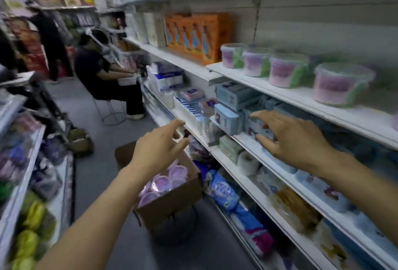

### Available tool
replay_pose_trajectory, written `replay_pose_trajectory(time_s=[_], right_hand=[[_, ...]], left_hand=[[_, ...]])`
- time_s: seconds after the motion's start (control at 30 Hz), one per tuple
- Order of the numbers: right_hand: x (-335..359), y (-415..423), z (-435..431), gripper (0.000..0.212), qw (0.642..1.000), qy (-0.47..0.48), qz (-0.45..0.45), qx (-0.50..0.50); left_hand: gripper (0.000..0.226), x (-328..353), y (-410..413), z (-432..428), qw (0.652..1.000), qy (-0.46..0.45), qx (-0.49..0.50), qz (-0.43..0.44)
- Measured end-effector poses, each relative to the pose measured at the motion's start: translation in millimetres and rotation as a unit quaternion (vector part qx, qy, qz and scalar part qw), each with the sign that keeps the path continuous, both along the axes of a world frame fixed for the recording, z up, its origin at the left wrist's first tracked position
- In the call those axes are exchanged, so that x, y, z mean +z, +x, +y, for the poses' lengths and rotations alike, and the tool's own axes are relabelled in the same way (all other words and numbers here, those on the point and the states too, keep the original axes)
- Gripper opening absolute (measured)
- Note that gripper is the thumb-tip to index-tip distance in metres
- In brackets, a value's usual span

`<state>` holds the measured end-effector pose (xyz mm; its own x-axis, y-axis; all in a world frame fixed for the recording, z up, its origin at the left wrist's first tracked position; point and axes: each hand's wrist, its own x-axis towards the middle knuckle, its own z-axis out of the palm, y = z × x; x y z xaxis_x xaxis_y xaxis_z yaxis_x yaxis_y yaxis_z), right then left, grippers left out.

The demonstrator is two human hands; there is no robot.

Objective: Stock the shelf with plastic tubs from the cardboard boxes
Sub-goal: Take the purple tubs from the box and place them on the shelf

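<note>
- Left hand and right hand: fingers spread, holding nothing.
- Tubs sit in the box, at 6 o'clock from the left hand, which is nearer.
- Shelf, at 1 o'clock from the right hand, already carries four.

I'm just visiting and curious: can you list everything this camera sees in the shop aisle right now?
Tubs on shelf: at least four, clear with pink and green inside, in a row on the white shelf at right.
Cardboard box: one, brown, open, in the aisle.
Tubs in box: several, purple lids, count unclear.
Orange cartons: a row, left of the shelf tubs.
Blue packs: many, pale blue, on the shelf below.
Seated person: one, dark clothes, down the aisle.
Left hand: open, empty, above the box.
Right hand: open, empty, by the blue packs.
</note>
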<state>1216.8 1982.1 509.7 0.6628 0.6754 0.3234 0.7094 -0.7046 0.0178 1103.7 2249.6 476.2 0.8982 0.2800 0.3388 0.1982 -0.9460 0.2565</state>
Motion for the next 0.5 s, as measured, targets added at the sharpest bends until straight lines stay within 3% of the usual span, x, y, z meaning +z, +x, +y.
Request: replay_pose_trajectory(time_s=[0.27,0.5], right_hand=[[-93.9,89.0,203.6,0.048,0.992,-0.066,0.097,0.043],[-186.7,142.0,334.1,0.040,0.953,-0.131,0.262,0.078]], left_hand=[[0.045,-86.5,48.9,190.2,0.988,-0.074,0.070,0.118],[0.039,-179.4,84.3,291.5,0.948,-0.159,0.124,0.246]])
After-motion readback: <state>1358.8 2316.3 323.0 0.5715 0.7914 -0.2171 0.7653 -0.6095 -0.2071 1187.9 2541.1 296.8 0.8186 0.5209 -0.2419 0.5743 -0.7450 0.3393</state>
